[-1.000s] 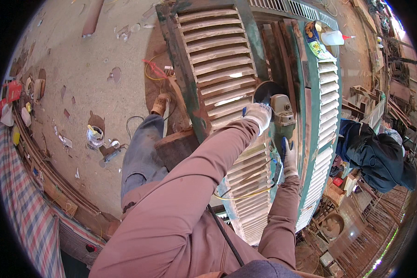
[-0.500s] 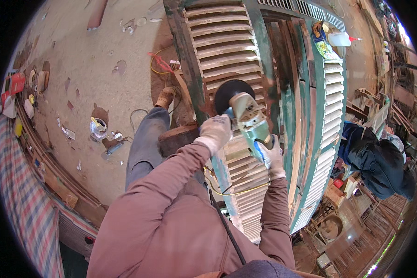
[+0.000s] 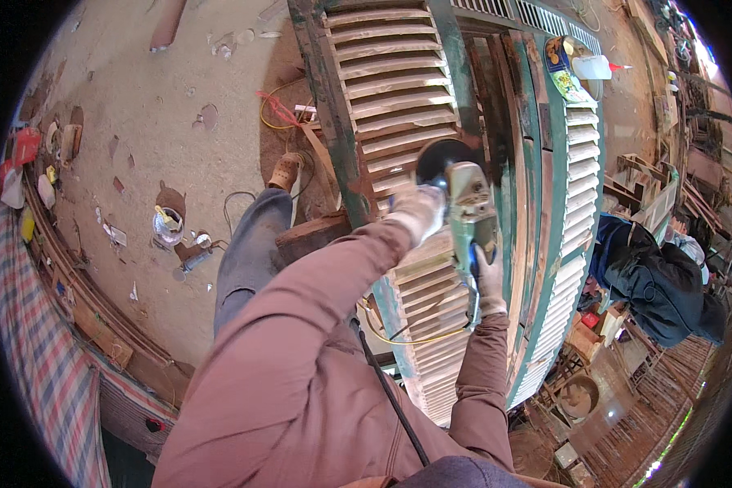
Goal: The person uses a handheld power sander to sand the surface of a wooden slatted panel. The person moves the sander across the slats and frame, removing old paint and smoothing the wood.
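An angle grinder (image 3: pixel 473 203) with a green body and a dark round disc lies across a louvred wooden shutter (image 3: pixel 394 69). My gloved left hand (image 3: pixel 420 213) is closed around the tool's side handle, close to the disc. Round the rear of its body wraps my gloved right hand (image 3: pixel 490 278). The disc overlaps the shutter's right frame piece and the slat ends; whether it touches the wood I cannot tell. Bare wood shows on the slats, while green paint remains on parts of the frame. A yellow cord (image 3: pixel 415 342) curves below the grinder over the lower slats.
Right of the shutter stand green-edged boards (image 3: pixel 533 163) and another louvred panel (image 3: pixel 581 154). A white bottle with a red tip (image 3: pixel 592 67) lies on top. Dark clothing (image 3: pixel 655 276) hangs farther right. A small bucket (image 3: pixel 169 225) and scraps lie on the floor at left, beyond my leg.
Both hands have carried the grinder to the right, from over the slats to the shutter's right frame piece. The tool has turned more upright in the picture.
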